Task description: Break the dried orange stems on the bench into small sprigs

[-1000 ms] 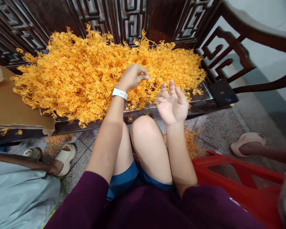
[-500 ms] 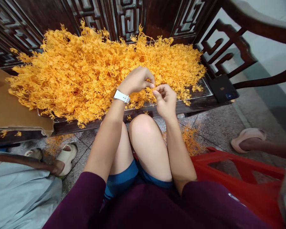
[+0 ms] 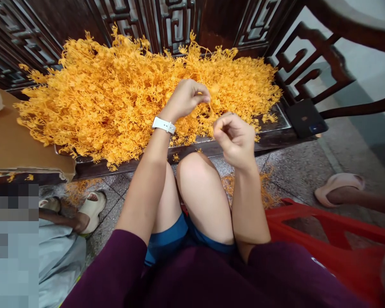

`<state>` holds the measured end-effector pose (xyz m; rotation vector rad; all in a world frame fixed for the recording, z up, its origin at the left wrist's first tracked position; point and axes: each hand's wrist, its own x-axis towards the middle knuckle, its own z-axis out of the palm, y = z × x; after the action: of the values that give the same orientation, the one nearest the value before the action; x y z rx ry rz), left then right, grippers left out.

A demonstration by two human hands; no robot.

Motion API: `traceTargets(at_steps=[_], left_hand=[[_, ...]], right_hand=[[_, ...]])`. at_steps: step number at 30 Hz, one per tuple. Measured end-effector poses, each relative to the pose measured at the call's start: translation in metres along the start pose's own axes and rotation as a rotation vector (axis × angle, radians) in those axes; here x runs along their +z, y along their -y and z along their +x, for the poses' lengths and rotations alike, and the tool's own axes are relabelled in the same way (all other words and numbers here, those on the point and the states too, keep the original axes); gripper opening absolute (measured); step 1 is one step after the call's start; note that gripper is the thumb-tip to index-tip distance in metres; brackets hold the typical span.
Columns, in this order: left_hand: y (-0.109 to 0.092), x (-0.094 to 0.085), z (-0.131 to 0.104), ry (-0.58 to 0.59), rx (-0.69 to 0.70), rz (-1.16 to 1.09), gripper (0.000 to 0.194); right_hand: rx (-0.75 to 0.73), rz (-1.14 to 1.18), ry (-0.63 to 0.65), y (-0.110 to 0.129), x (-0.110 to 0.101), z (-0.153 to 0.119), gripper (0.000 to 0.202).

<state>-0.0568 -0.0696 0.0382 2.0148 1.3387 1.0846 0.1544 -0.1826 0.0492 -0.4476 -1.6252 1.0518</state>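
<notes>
Head view: shows left hand (image 3: pixel 188 96) just over the heap of orange sprigs (image 3: pixel 109 94), with thumb and fingertips drawn close together; too fine to say whether pinching a strand or nothing; shows right hand (image 3: pixel 235 139) at the front edge of the heap, above the knees, with fingers curled and thumb bent toward the forefinger; leaves unclear what, if anything, sits in that curl; could lose a small piece through a loose pinch; could snag fine stems on the white wrist strap (image 3: pixel 163 125) at a low sweep; could snap brittle-looking branches by tugging while tangled; could tip sprigs over the front of the dark bench (image 3: pixel 272 141), heaped so near its edge, onto the floor, beside loose orange bits (image 3: pixel 268 190); farther right, could knock the dark phone (image 3: pixel 303 126) down from the bench end with a wide reach; bears a faint apple-like logo on the phone's back, with no readable lettering; carries a small white mark (image 3: pixel 322 266) on the purple right sleeve (image 3: pixel 282 261), too slanted to read.
</notes>
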Motion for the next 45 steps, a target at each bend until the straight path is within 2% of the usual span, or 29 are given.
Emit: traceTargets(at_steps=[2,3,6,7,8,9,11,13,15,18,20,23,26,29,32,34,36,38,41,42,43,44,45], left_hand=[[0.015,-0.004,0.002,-0.119,-0.053,0.072,0.008],[0.022,-0.007,0.003,-0.162,-0.074,0.092,0.009],[0.038,-0.013,0.004,-0.167,-0.104,0.085,0.008],[0.039,-0.014,0.004,-0.139,-0.108,0.077,0.007],[0.038,-0.015,0.003,-0.107,-0.110,0.075,0.006],[0.035,-0.015,0.002,-0.073,-0.110,0.078,0.006],[0.026,-0.016,0.000,-0.013,-0.099,0.098,0.005],[0.014,-0.016,-0.003,0.034,-0.086,0.130,0.004],[0.003,-0.017,-0.006,0.064,-0.080,0.161,0.006],[-0.010,-0.018,-0.011,0.097,-0.087,0.220,0.010],[-0.018,-0.018,-0.014,0.123,-0.095,0.256,0.012],[-0.029,-0.012,-0.018,0.181,-0.086,0.283,0.011],[-0.039,-0.001,-0.021,0.239,-0.021,0.306,0.011],[-0.046,0.010,-0.022,0.246,0.074,0.309,0.012],[-0.042,0.013,-0.018,0.207,0.123,0.278,0.014],[-0.032,0.011,-0.012,0.156,0.096,0.228,0.014],[-0.015,0.006,-0.005,0.077,0.034,0.195,0.013],[0.004,0.000,0.000,-0.020,-0.033,0.207,0.014],[0.025,-0.008,0.003,-0.114,-0.095,0.199,0.021],[0.028,-0.011,0.003,-0.135,-0.107,0.183,0.025],[0.029,-0.012,0.003,-0.154,-0.117,0.164,0.028],[0.028,-0.014,0.003,-0.176,-0.128,0.144,0.031],[0.025,-0.015,0.003,-0.204,-0.142,0.121,0.033]], right_hand=[[-0.078,0.187,0.111,0.025,0.006,-0.002,0.016],[-0.108,0.268,0.213,0.037,0.009,-0.003,0.012],[-0.066,0.367,0.559,0.054,0.016,-0.003,0.004],[-0.039,0.406,0.593,0.050,0.017,-0.002,0.005],[-0.007,0.465,0.547,0.042,0.016,0.000,0.005],[0.030,0.536,0.428,0.031,0.014,0.002,0.006],[0.174,0.648,0.053,0.004,0.009,0.006,0.013],[0.355,0.699,-0.250,-0.020,0.003,0.010,0.020],[0.500,0.727,-0.394,-0.035,-0.002,0.011,0.019],[0.620,0.726,-0.429,-0.042,-0.005,0.010,0.020],[0.612,0.651,-0.426,-0.043,-0.004,0.009,0.025],[0.517,0.393,-0.460,-0.048,-0.001,0.009,0.033],[0.414,0.125,-0.470,-0.059,-0.002,0.008,0.036],[0.330,-0.003,-0.436,-0.069,-0.003,0.006,0.034],[0.252,-0.057,-0.420,-0.070,-0.002,0.003,0.039],[0.206,-0.039,-0.368,-0.059,0.001,0.001,0.039],[0.156,0.077,-0.215,-0.038,0.005,0.001,0.037],[0.085,0.274,0.113,-0.013,0.010,0.001,0.034],[-0.001,0.512,0.790,0.010,0.013,0.003,0.029],[-0.008,0.558,0.906,0.010,0.012,0.003,0.030],[0.004,0.591,0.890,0.004,0.011,0.003,0.033],[0.036,0.605,0.751,-0.005,0.009,0.003,0.038],[0.081,0.602,0.537,-0.016,0.006,0.003,0.043]])
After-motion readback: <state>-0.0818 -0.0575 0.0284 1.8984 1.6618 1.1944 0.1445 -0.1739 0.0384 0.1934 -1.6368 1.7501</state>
